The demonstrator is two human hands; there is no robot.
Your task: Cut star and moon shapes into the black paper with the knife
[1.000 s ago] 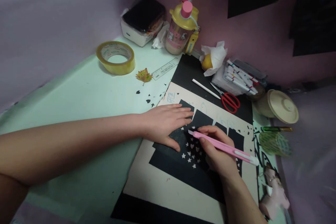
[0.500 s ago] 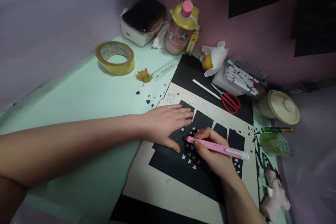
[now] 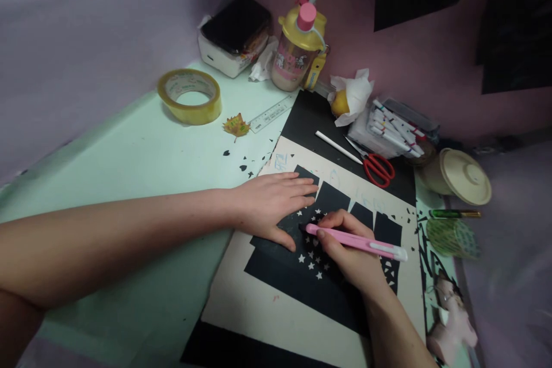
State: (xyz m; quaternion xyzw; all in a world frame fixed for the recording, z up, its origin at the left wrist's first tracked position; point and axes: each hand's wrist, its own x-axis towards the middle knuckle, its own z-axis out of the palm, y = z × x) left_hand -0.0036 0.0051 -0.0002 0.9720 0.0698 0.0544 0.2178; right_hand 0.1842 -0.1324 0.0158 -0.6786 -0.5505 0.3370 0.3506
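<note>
Flat on a sheet of black paper (image 3: 297,282) lies my left hand (image 3: 276,201), its fingers stretched out and pressing the paper down. My right hand (image 3: 353,247) grips a pink craft knife (image 3: 345,237), its dark tip touching the paper just right of my left thumb. Small star-shaped cutouts (image 3: 302,259) show pale around the tip. The black paper has several strips along its far side and rests on a cream board (image 3: 241,305). Part of the paper is hidden under my right hand and wrist.
Beyond the board lie red-handled scissors (image 3: 379,169) and a white pen (image 3: 338,146). A marker box (image 3: 392,129), a yellow-lidded bottle (image 3: 297,49), a tape roll (image 3: 190,98), a dry leaf (image 3: 236,125) and a clear ruler (image 3: 271,114) stand or lie around. A lidded tub (image 3: 466,175) is at right.
Hardly anything differs. The back end of the pink knife has dipped very slightly to the left, while my left hand stays in place.
</note>
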